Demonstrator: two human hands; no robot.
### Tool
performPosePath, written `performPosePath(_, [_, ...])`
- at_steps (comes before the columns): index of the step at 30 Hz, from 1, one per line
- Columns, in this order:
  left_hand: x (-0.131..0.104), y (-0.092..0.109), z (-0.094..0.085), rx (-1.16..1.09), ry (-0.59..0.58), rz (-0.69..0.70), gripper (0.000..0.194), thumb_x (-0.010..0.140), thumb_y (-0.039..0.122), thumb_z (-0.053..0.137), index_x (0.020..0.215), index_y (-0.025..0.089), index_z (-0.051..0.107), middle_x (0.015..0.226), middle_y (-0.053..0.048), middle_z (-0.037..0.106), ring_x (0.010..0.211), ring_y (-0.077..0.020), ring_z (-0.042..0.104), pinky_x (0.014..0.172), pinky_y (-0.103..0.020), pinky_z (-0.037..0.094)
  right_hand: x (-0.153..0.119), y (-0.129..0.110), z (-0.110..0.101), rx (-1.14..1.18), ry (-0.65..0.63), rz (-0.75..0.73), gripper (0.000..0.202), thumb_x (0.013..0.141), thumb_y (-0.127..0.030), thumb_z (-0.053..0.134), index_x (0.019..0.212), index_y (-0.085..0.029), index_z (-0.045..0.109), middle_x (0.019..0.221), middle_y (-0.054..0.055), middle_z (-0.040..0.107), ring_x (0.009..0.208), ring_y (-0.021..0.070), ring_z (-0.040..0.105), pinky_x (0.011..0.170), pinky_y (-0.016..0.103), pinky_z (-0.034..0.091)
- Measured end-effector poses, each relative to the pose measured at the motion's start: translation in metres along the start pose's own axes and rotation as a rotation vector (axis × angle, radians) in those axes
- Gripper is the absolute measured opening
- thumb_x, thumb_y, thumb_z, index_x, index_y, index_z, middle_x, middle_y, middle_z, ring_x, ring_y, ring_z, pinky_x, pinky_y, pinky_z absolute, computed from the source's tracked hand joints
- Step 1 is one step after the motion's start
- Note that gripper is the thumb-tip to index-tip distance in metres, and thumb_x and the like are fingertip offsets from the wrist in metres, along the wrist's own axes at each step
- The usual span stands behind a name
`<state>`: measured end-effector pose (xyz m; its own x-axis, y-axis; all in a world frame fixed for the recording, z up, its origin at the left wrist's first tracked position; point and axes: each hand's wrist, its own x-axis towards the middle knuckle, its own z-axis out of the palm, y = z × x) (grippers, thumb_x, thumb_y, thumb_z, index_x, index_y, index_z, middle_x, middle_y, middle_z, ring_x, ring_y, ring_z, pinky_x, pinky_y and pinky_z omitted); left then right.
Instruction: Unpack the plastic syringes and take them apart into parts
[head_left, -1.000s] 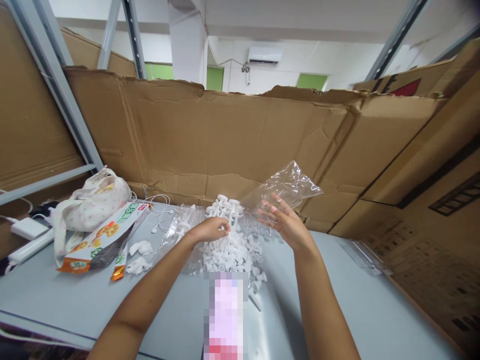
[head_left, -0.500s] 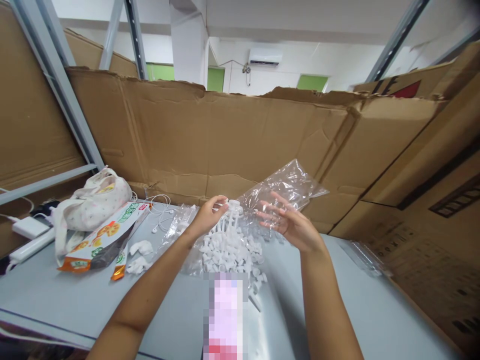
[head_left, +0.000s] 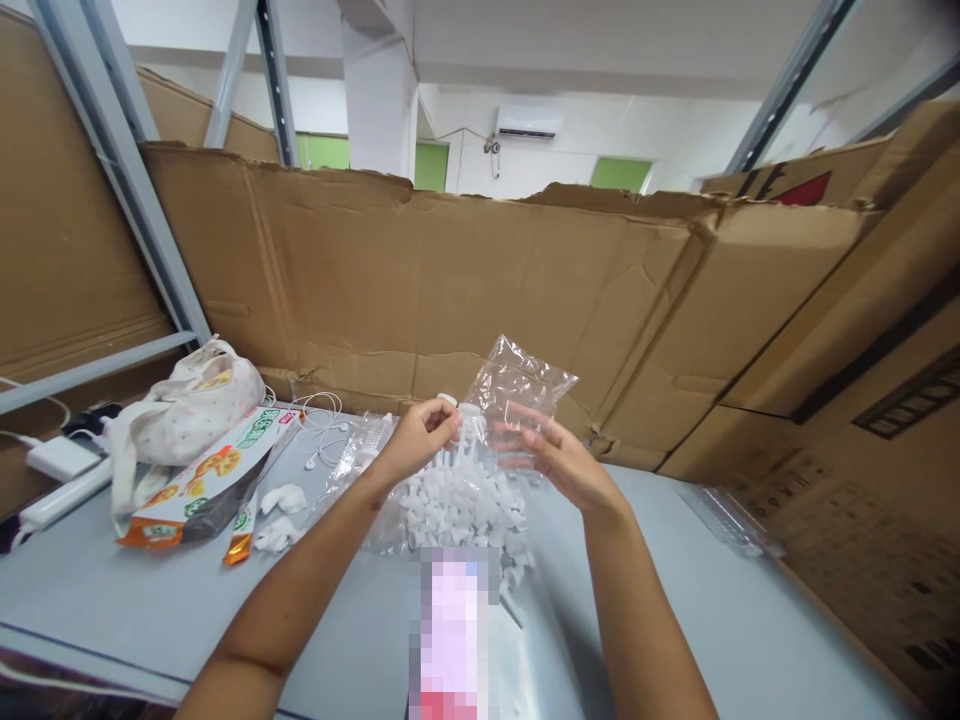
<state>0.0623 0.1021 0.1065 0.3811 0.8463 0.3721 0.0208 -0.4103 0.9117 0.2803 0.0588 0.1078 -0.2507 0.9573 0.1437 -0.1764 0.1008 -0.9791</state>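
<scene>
My left hand (head_left: pixel 420 437) is closed, thumb and fingers pinched at white plastic pieces with round flat ends (head_left: pixel 470 411); their thin stems point down, and the fingers partly hide them. My right hand (head_left: pixel 574 465) holds a clear plastic bag (head_left: pixel 519 378) between thumb and fingers, and the fingers show through the film. The bag slants up and leans over toward the round ends. Below both hands lies a heap of small white plastic pieces (head_left: pixel 465 505). More crumpled clear film (head_left: pixel 352 450) lies left of the heap.
On the left of the grey table (head_left: pixel 337 620) are a cloth bag (head_left: pixel 202 390), an orange and white snack packet (head_left: pixel 217 470), crumpled tissues (head_left: pixel 279 532) and white earphones (head_left: pixel 322 425). Cardboard (head_left: pixel 465 290) walls the back. Clear plastic packs (head_left: pixel 731 518) lie at right. A blurred patch covers something in front.
My right hand and the clear bag have moved left, closer to my left hand. The bag sits lower and its film now reaches beside the round ends. My left hand has shifted slightly.
</scene>
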Motion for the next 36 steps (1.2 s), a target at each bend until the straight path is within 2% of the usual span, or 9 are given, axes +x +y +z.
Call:
performPosePath(3, [-0.001,0.0,-0.005,0.045,-0.042,-0.011,0.02,0.081,0.034,0.053,0.072,0.017,0.05,0.065,0.002,0.056,0.054,-0.0083,0.052,0.053,-0.021,0.041,0.003,0.0,0.0,0.018,0.238,-0.127,0.031,0.075,-0.044,0.065,0.099,-0.024,0.064,0.094,0.005,0.069,0.076,0.0182,0.066,0.065,0.03,0.054])
performPosePath(7, [-0.003,0.001,-0.01,0.138,-0.183,-0.05,0.018,0.081,0.033,0.053,0.074,0.017,0.052,0.068,0.0,0.058,0.06,-0.0103,0.055,0.057,-0.022,0.043,0.006,0.002,0.0,0.035,0.358,-0.144,0.024,0.071,-0.043,0.069,0.081,-0.021,0.066,0.073,0.001,0.066,0.06,0.0125,0.062,0.056,0.024,0.05])
performPosePath(9, [-0.004,0.003,-0.01,0.171,-0.191,-0.046,0.017,0.08,0.034,0.055,0.079,0.017,0.054,0.074,-0.001,0.06,0.064,-0.0113,0.056,0.058,-0.023,0.044,0.007,0.004,0.001,0.016,0.351,-0.133,0.024,0.07,-0.043,0.07,0.079,-0.021,0.066,0.069,-0.001,0.064,0.057,0.0114,0.061,0.056,0.023,0.049])
performPosePath(12, [-0.003,0.006,-0.007,0.13,-0.059,-0.006,0.02,0.08,0.038,0.055,0.085,0.018,0.054,0.078,-0.001,0.059,0.065,-0.0112,0.056,0.056,-0.022,0.044,0.007,0.006,0.004,-0.045,0.263,-0.091,0.025,0.071,-0.044,0.069,0.08,-0.02,0.066,0.069,-0.001,0.064,0.057,0.0116,0.062,0.058,0.025,0.05])
performPosePath(16, [-0.001,0.009,-0.006,0.052,0.068,0.022,0.021,0.081,0.037,0.053,0.077,0.016,0.052,0.069,0.0,0.058,0.058,-0.0094,0.053,0.053,-0.021,0.042,0.007,0.006,0.01,-0.123,0.139,-0.027,0.027,0.072,-0.045,0.068,0.078,-0.018,0.066,0.069,0.001,0.067,0.058,0.0128,0.063,0.058,0.026,0.049])
performPosePath(19, [-0.001,0.009,-0.007,0.056,0.121,0.039,0.02,0.081,0.033,0.053,0.071,0.016,0.05,0.064,0.001,0.057,0.055,-0.0084,0.053,0.052,-0.019,0.041,0.007,0.006,0.01,-0.157,0.119,-0.02,0.028,0.071,-0.046,0.068,0.074,-0.018,0.065,0.068,0.002,0.068,0.057,0.013,0.063,0.057,0.025,0.047])
performPosePath(23, [-0.001,0.009,-0.007,0.059,0.173,0.05,0.018,0.081,0.031,0.053,0.071,0.016,0.05,0.063,0.002,0.057,0.055,-0.0082,0.052,0.051,-0.019,0.041,0.006,0.006,0.006,-0.169,0.14,-0.041,0.027,0.071,-0.045,0.068,0.07,-0.018,0.063,0.068,0.002,0.069,0.057,0.0132,0.063,0.058,0.026,0.048])
performPosePath(29, [-0.002,0.011,-0.006,0.067,0.117,0.035,0.016,0.08,0.03,0.052,0.07,0.017,0.05,0.061,0.002,0.057,0.053,-0.0082,0.052,0.05,-0.019,0.041,0.005,0.003,0.004,-0.154,0.235,-0.115,0.028,0.07,-0.045,0.069,0.085,-0.021,0.065,0.079,0.003,0.069,0.068,0.0165,0.064,0.062,0.029,0.05])
performPosePath(36, [-0.004,0.013,-0.005,0.068,0.086,0.035,0.016,0.08,0.03,0.052,0.07,0.017,0.049,0.06,0.003,0.055,0.053,-0.0078,0.052,0.05,-0.018,0.041,0.005,0.0,0.007,-0.232,0.394,-0.278,0.024,0.071,-0.044,0.068,0.067,-0.02,0.063,0.071,0.002,0.065,0.065,0.015,0.057,0.06,0.027,0.046])
